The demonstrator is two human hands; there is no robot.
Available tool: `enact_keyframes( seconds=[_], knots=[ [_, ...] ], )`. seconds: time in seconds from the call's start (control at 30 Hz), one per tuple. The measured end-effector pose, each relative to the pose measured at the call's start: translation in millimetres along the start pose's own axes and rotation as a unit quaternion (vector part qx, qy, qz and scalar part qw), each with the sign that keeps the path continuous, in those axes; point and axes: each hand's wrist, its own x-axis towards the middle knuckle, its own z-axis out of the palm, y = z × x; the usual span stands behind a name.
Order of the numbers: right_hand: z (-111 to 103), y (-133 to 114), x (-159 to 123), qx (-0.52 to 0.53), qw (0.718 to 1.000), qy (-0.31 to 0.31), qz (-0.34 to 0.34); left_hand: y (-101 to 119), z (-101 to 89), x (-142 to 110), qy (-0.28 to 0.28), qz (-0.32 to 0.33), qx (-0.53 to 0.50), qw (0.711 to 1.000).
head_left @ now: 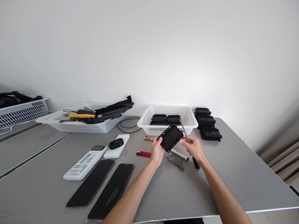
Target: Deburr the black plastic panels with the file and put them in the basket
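Note:
A black rectangular plastic piece with toothed long edges (171,137) is tilted up above the table. My left hand (158,151) grips its left end, thumb on top. At its right edge, the fingertips of my right hand (193,148) touch or pinch the piece. That same hand holds a screwdriver (184,130), its metal shaft pointing up toward the basket and its dark handle emerging below the palm. Beneath the hands lie a white marker (179,154), an orange pen-like item (149,138) and a dark red lighter-like item (143,154).
A white basket (144,124) holds similar black pieces; more are stacked (210,133) to its right. Another white basket (107,126) carries tools and black strips. Two dark phones (91,183), a labelled power bank (84,163) and a white one (122,143) under a black case lie left.

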Motion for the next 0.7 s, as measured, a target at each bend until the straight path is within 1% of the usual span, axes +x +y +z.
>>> enact_keyframes(
  seconds=[0.07, 0.17, 0.27, 0.37, 0.4, 0.47, 0.6, 0.7],
  knots=[
    [2, 1, 0, 0.015, 1.000, -0.006, 0.001, 3, 1.8, -3, -0.017, -0.016, 0.001, 1.000],
    [2, 5, 1, 0.037, 0.999, 0.016, -0.003, 6, 4.0, -9, -0.060, -0.040, 0.062, 0.995],
    [1, 7, 2, 0.048, 0.998, 0.031, -0.007, 9, 6.5, -14, -0.106, -0.049, 0.118, 0.986],
    [0, 7, 2, 0.033, 0.999, 0.014, -0.013, 7, 8.0, -15, -0.136, -0.044, 0.156, 0.977],
    [0, 6, 2, 0.026, 1.000, 0.003, -0.015, 6, 7.6, -14, -0.134, -0.032, 0.171, 0.976],
    [1, 3, 1, 0.014, 1.000, -0.009, -0.021, 2, 5.1, -11, -0.112, 0.010, 0.206, 0.972],
    [0, 0, 1, 0.016, 0.999, 0.001, -0.038, -6, -3.4, -4, -0.058, 0.103, 0.270, 0.955],
    [3, -2, -3, -0.001, 0.999, -0.009, -0.052, -7, -6.4, -2, -0.043, 0.128, 0.286, 0.949]
  ],
)
